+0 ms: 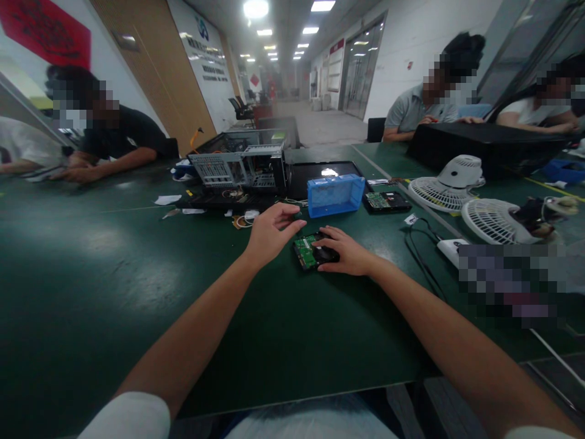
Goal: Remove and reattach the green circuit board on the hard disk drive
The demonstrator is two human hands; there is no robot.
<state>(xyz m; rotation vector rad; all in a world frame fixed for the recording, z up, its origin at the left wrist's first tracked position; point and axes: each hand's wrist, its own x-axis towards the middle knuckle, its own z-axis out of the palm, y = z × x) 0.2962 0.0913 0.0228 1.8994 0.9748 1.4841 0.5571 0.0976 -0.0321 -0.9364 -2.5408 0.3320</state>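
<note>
A hard drive (303, 252) lies on the green table with its green circuit board facing up. My right hand (343, 251) spans its right part, fingers at the far edge and thumb at the near edge, gripping it. My left hand (273, 233) hovers just left of and above the drive. Its thumb and fingers close toward each other around something small and dark that I cannot make out. Past the drive stands a blue plastic bin (336, 195). Another hard drive (388, 202) rests to the right of the bin.
An opened computer case (237, 167) and a black panel (299, 174) lie at the back. To the right are a white fan (445, 186), a second white fan (491, 219), a cable (423, 265) and a black box (484, 143). Several people sit around the table (292, 341).
</note>
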